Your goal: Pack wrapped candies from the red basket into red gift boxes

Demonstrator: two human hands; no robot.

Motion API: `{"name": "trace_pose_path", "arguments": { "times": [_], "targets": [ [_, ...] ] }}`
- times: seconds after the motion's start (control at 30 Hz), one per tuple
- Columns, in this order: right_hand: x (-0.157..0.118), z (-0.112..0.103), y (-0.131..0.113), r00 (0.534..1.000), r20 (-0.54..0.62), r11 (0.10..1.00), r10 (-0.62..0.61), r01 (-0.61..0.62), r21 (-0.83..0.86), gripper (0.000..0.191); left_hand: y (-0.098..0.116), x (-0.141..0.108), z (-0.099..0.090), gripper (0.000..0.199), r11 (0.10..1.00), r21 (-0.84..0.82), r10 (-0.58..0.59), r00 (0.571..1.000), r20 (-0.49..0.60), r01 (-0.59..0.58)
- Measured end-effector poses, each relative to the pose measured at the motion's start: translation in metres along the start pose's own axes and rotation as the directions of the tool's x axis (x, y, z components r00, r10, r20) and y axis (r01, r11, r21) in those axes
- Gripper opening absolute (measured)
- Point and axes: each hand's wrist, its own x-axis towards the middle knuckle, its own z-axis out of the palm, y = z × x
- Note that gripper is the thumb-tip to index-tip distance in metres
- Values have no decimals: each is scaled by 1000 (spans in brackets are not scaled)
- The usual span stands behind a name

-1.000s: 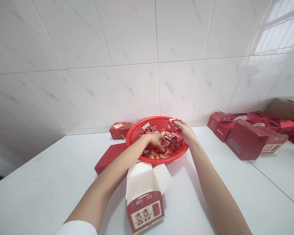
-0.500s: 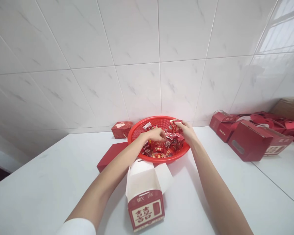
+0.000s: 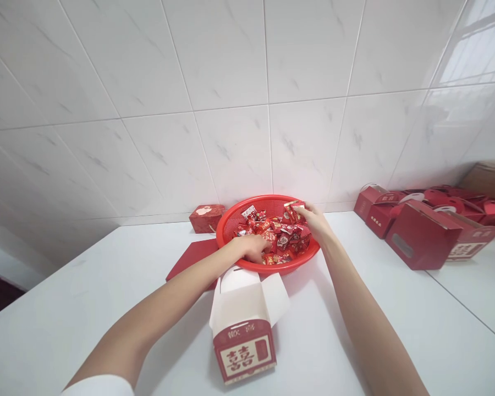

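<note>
A red plastic basket [image 3: 268, 269] full of wrapped candies [image 3: 282, 240] stands against the wall. My left hand [image 3: 253, 247] reaches into its front left part, fingers stretched down among the candies, their tips partly hidden. At the back right of the basket, my right hand [image 3: 315, 221] is closed on red-and-gold wrapped candies [image 3: 292, 212], held above the pile. In front of the basket stands an open red and white gift box [image 3: 244, 352], its flaps raised and its printed side facing me.
A small patterned red box [image 3: 207, 219] sits behind left of the basket. A flat red box [image 3: 190, 259] lies under my left forearm. Several red gift boxes [image 3: 421, 236] crowd the right side, with a brown cardboard box [image 3: 489, 180] behind. A tiled wall [image 3: 231, 154] backs the white table [image 3: 86, 286].
My left hand has moved down and toward the front left of the basket, from above the candies into them. My right hand stays at the back right, still holding candies.
</note>
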Motion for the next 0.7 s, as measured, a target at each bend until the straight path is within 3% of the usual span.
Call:
{"name": "trace_pose_path", "arguments": {
  "times": [0.17, 0.3, 0.4, 0.53, 0.63, 0.7],
  "targets": [
    [-2, -1, 1, 1000, 28, 1000, 7, -7, 11, 23, 7, 0, 1, 31, 998, 67, 21, 998, -60, -17],
    [-1, 0, 1, 1000, 24, 1000, 1, -1, 1, 23, 4, -3, -1, 36, 999, 19, 45, 984, -171, -42],
    [0, 1, -1, 1000, 9, 1000, -8, 7, 17, 25, 1, -2, -1, 40, 990, -58, 115, 967, -229, -131],
    [-1, 4, -2, 1000, -7, 998, 2, -2, 70, 25, -6, 6, 2, 56, 951, -174, 173, 909, -379, -254],
    [-2, 4, -4, 1000, -5, 997, 6, -5, 73, 25, -12, 10, 3, 61, 918, -245, 153, 848, -508, -312],
    [-2, 4, -4, 1000, -5, 998, 7, -6, 59, 24, -14, 10, 3, 59, 900, -294, 118, 830, -545, -321]
  ]
}}
